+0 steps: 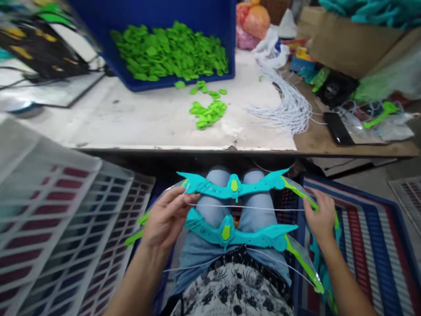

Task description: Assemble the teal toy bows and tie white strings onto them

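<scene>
Two teal toy bows lie across my lap, one [235, 186] farther out and one [237, 232] closer to me. Each has a green centre piece and green tips. My left hand [166, 219] pinches the left end of the farther bow, where a thin white string [250, 207] runs across. My right hand [320, 217] is closed around the green right tip of that bow. More teal parts hang below my right hand.
On the worktable [148, 123] stands a blue bin [171, 44] full of small green plastic pieces, with a loose pile [208, 112] spilled in front. A bundle of white strings [289, 109] lies at right beside a black phone [337, 128]. White crates [59, 219] stand at my left.
</scene>
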The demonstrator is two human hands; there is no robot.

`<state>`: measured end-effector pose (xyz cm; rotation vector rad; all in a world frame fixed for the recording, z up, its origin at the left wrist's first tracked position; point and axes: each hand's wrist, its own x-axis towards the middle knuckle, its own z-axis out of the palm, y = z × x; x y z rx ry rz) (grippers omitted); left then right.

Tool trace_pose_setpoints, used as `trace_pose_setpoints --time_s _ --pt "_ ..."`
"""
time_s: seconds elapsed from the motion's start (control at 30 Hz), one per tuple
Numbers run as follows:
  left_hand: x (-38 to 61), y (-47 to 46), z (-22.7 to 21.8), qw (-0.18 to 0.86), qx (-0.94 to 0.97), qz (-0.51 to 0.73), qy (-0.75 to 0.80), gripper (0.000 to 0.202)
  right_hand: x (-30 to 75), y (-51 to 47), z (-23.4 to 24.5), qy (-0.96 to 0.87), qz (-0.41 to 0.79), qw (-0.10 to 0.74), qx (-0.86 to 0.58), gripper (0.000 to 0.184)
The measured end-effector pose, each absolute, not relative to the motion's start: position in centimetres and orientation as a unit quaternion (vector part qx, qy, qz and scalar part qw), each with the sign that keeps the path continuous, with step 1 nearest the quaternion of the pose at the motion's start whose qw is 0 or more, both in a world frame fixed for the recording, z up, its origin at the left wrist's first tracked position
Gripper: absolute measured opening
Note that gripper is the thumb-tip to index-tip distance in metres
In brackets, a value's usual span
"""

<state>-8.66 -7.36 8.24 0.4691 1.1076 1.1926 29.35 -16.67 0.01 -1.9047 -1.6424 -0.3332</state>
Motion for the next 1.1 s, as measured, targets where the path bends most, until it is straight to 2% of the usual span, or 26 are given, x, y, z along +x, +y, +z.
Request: trace_pose_setpoints --time_s 0.1,0.17,0.27,0.37,0.43,0.5,0.6,0.7,0.8,1.1 --pt "-8.1 -8.0 7.5 0.682 0.207 0.517 0.474 0.051 20.8 -11.3 1.6 -0.772 -0.044 0.282 -0.568 0.029" --pt "-8.0 -8.4 7.3 0.707 0.211 0.498 0.456 0.045 14.8 -8.5 1.5 -0.851 0.006 0.199 -0.486 0.037" --pt "-8.2 -9.0 7.2 0.746 0.21 0.467 0.425 0.041 8.4 -5.6 0.6 -0.895 0.051 0.06 -0.44 0.047" --pt "-9.0 -9.6 7.1 0.766 0.188 0.47 0.396 0.038 6.9 -3.8 0.6 -0.891 0.084 -0.001 -0.446 0.056" --pt "-9.9 -9.8 7.0 0.756 0.178 0.498 0.387 0.037 8.0 -2.6 1.2 -0.887 0.123 0.001 -0.444 0.062" --pt "-11.2 -9.7 7.0 0.721 0.179 0.539 0.397 0.036 9.7 -1.4 2.0 -0.885 0.184 0.007 -0.428 0.06" --pt "-13.3 -8.9 7.1 0.627 0.182 0.608 0.45 0.037 12.0 0.1 2.6 -0.86 0.293 0.026 -0.416 0.051" --pt "-15.5 -7.2 7.5 0.522 0.206 0.652 0.509 0.034 13.3 0.9 2.5 -0.827 0.368 0.04 -0.424 0.051" --pt "-16.9 -5.0 7.7 0.469 0.256 0.649 0.542 0.029 13.8 1.1 2.2 -0.812 0.393 0.047 -0.429 0.051" --pt "-17.1 -1.5 7.3 0.439 0.331 0.613 0.567 0.024 13.6 1.2 2.2 -0.8 0.41 0.055 -0.435 0.054"
